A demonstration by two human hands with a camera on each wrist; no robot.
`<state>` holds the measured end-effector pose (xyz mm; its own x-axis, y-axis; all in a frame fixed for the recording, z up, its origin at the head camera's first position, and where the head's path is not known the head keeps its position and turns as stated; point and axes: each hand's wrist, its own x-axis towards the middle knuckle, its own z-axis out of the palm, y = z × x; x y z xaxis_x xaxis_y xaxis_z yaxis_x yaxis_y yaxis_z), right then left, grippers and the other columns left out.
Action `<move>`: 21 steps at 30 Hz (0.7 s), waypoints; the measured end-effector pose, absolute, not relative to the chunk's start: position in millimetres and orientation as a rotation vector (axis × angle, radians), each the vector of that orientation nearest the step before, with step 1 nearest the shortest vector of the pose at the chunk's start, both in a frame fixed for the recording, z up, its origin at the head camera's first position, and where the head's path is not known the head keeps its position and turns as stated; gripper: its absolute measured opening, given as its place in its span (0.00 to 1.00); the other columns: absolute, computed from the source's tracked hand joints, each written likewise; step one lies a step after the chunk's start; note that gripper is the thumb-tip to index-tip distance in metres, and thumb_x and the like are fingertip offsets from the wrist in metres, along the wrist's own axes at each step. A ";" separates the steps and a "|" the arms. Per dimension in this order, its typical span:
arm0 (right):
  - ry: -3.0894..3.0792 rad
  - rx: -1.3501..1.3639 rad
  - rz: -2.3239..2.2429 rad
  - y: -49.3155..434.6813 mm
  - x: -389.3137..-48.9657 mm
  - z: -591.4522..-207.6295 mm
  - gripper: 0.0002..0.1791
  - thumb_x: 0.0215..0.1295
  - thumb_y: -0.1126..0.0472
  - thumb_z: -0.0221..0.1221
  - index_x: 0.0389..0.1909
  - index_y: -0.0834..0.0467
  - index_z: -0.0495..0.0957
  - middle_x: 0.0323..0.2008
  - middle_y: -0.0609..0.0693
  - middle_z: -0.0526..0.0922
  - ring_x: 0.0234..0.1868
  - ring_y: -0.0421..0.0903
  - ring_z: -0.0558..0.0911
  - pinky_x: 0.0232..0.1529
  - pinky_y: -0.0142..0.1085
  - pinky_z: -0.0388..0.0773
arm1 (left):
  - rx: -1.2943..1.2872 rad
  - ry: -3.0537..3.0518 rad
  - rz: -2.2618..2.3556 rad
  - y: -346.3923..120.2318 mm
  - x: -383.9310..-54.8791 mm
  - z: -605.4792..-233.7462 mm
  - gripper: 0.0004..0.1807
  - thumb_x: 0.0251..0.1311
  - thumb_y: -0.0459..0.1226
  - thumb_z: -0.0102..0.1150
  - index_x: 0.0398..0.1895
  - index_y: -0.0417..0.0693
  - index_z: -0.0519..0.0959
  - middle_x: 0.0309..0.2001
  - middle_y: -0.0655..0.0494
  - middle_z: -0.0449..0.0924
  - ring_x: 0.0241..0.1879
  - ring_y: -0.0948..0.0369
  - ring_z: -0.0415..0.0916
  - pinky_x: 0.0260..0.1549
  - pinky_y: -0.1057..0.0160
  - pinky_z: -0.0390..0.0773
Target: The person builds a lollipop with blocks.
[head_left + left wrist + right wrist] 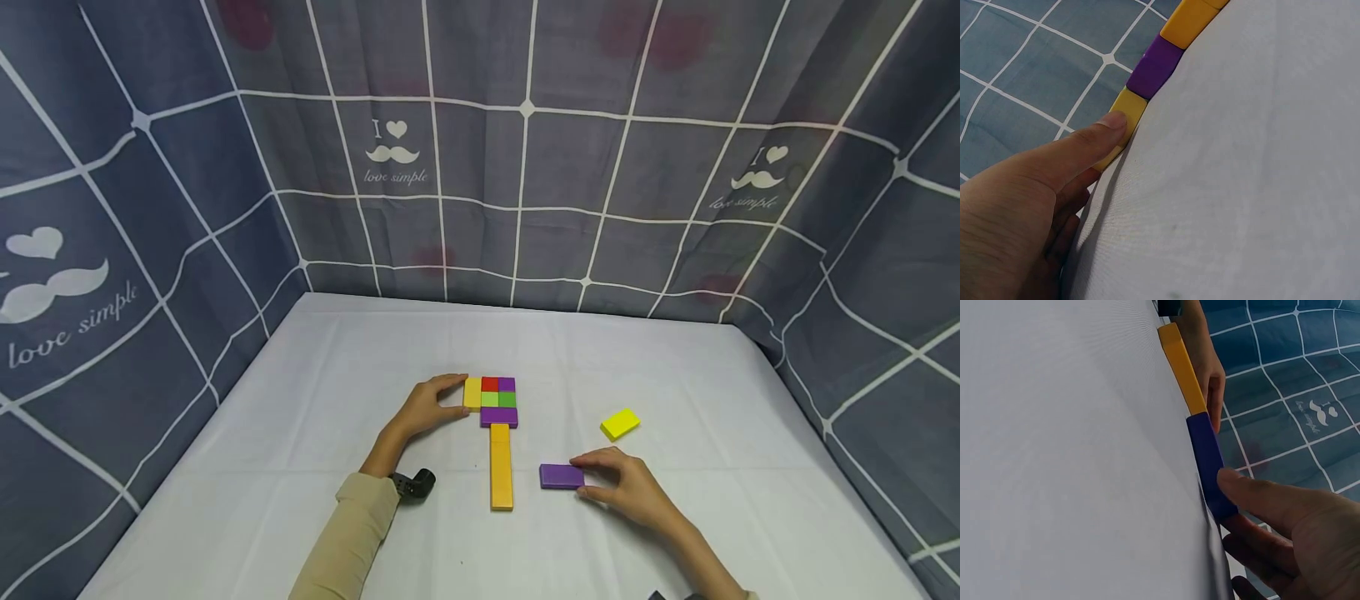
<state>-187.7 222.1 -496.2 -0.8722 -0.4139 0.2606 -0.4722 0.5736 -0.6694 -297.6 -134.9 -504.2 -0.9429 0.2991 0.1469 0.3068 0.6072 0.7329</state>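
My left hand (426,408) pinches a yellow block (472,393) between thumb and fingers. That block lies against a flat cluster with a red block (490,384), a small purple block (507,384), a light green block (490,400) and a green block (507,400). Beneath them lies a purple bar (498,417), and below it a long orange strip (501,468) runs toward me. To the right of the strip, my right hand (626,487) grips one end of another purple block (1209,459), thumb on its near side. A gap separates it from the strip in the head view.
A bright yellow block (620,424) lies alone beyond my right hand. White cloth (262,508) covers the table. Dark checked curtains (480,167) stand along the back and both sides. A black device (414,485) is strapped on the left wrist.
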 end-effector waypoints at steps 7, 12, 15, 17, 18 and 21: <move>-2.736 0.814 1.150 221.9 -188.1 -494.2 0.18 0.49 0.53 0.68 0.44 0.46 0.81 0.43 0.35 0.80 0.47 0.39 0.77 0.51 0.39 0.74 | -0.538 -2.806 -1.283 -134.6 -296.5 -503.4 0.35 0.47 0.45 0.70 0.61 0.51 0.71 0.60 0.53 0.70 0.62 0.55 0.63 0.61 0.55 0.62; -2.693 0.937 1.200 221.5 -190.9 -483.1 0.18 0.50 0.60 0.68 0.45 0.50 0.80 0.44 0.38 0.79 0.48 0.42 0.78 0.51 0.43 0.75 | -0.544 -2.804 -1.277 -134.8 -297.4 -504.6 0.35 0.47 0.44 0.70 0.61 0.50 0.71 0.60 0.53 0.70 0.62 0.55 0.62 0.61 0.55 0.61; -2.624 1.015 1.211 220.4 -197.2 -475.8 0.18 0.50 0.64 0.67 0.45 0.53 0.79 0.44 0.42 0.80 0.47 0.45 0.79 0.50 0.45 0.75 | -0.540 -2.804 -1.281 -134.9 -297.7 -504.9 0.35 0.47 0.45 0.70 0.61 0.51 0.71 0.60 0.53 0.70 0.62 0.55 0.63 0.61 0.55 0.62; -2.581 1.021 1.214 219.0 -203.6 -471.0 0.19 0.50 0.65 0.68 0.45 0.53 0.80 0.43 0.43 0.80 0.46 0.45 0.79 0.49 0.46 0.75 | -0.537 -2.807 -1.285 -135.0 -297.5 -505.0 0.35 0.47 0.45 0.70 0.61 0.51 0.71 0.60 0.53 0.70 0.62 0.55 0.63 0.61 0.55 0.61; -2.565 1.007 1.196 217.7 -207.4 -468.4 0.20 0.49 0.65 0.68 0.45 0.52 0.80 0.43 0.42 0.80 0.45 0.45 0.79 0.50 0.45 0.75 | -0.536 -2.808 -1.286 -135.1 -297.4 -505.0 0.35 0.47 0.45 0.70 0.61 0.51 0.71 0.60 0.54 0.70 0.62 0.55 0.63 0.61 0.55 0.62; -2.533 0.938 1.141 211.4 -220.3 -459.6 0.20 0.49 0.64 0.69 0.45 0.50 0.80 0.43 0.40 0.80 0.45 0.43 0.79 0.49 0.43 0.75 | -0.543 -2.803 -1.293 -135.8 -296.7 -504.6 0.35 0.46 0.45 0.70 0.61 0.50 0.71 0.60 0.53 0.70 0.62 0.54 0.63 0.61 0.54 0.62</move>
<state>-220.3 211.4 -459.6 -0.7756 -0.4660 0.4258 -0.6277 0.4981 -0.5982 -296.7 -135.8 -504.6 -0.9400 0.3065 0.1498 0.3129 0.5996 0.7366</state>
